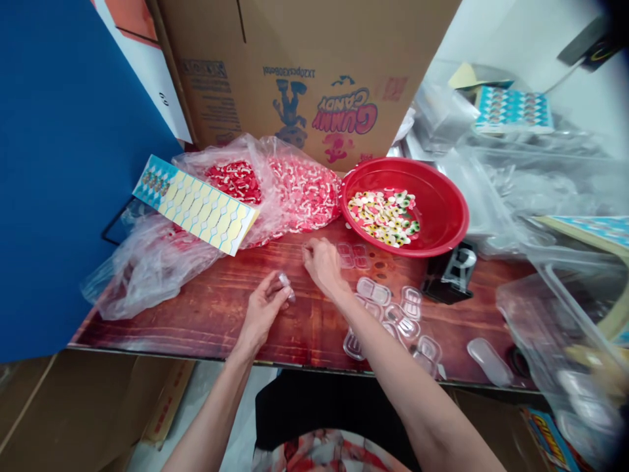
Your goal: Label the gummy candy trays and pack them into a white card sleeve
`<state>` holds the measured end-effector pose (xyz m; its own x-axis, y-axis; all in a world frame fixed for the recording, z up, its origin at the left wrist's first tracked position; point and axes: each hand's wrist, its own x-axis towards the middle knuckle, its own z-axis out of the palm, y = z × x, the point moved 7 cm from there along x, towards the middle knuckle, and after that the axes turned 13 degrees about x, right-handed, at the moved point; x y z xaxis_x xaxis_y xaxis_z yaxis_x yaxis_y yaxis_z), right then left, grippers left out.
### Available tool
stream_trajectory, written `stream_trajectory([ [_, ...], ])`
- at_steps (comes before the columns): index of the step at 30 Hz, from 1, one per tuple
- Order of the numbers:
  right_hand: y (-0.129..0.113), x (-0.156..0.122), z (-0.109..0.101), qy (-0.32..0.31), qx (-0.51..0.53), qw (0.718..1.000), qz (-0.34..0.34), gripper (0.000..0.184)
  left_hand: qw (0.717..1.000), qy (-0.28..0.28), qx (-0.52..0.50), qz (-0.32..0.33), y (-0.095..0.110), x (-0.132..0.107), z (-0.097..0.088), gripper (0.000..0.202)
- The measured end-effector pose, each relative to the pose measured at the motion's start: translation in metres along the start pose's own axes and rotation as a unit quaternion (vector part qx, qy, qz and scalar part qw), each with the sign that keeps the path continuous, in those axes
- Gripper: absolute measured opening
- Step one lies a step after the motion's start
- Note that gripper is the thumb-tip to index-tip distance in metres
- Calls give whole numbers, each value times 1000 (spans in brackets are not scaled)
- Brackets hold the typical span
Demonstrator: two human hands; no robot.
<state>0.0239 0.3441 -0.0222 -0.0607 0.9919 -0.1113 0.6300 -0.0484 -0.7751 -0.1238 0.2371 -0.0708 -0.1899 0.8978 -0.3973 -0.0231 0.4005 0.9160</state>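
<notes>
My left hand pinches a small clear plastic case between thumb and fingers, just above the wooden-patterned table. Farther forward, the bent fingers of my right hand come together at the tabletop, where a faint clear edge shows; what they grip is unclear. Just right of that hand lie clear plastic cases in a row. Several more small two-part clear cases are scattered beside and partly behind my right forearm. A red basin behind them holds eyeball-shaped gummy candies.
Clear bags of red and white candies lie at the back, with a sticker sheet on top. An upright cardboard box stands behind. A black tape dispenser and clear plastic bins are at right; a blue panel is at left.
</notes>
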Motion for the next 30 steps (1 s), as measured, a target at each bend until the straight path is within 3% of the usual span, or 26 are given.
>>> stream_trajectory([
  [4, 6, -20, 17, -134, 161, 977, -43, 21, 1000, -26, 1, 10, 6, 3, 5, 82],
  [6, 8, -28, 24, -161, 245, 954, -56, 19, 999, -36, 8, 19, 9, 3, 7, 81],
  [11, 5, -34, 30, -178, 367, 911, -53, 17, 998, -33, 32, 33, 14, 2, 1, 79],
  [17, -5, -31, 34, -182, 385, 904, -26, 12, 998, -38, 30, 27, 14, 5, -5, 80],
  [22, -12, -29, 44, -212, 416, 884, 30, 9, 999, -48, 8, 19, 14, 9, -11, 80],
  [30, -19, -23, 54, -205, 467, 855, 90, 7, 997, -63, -44, -2, 7, 16, -16, 77],
])
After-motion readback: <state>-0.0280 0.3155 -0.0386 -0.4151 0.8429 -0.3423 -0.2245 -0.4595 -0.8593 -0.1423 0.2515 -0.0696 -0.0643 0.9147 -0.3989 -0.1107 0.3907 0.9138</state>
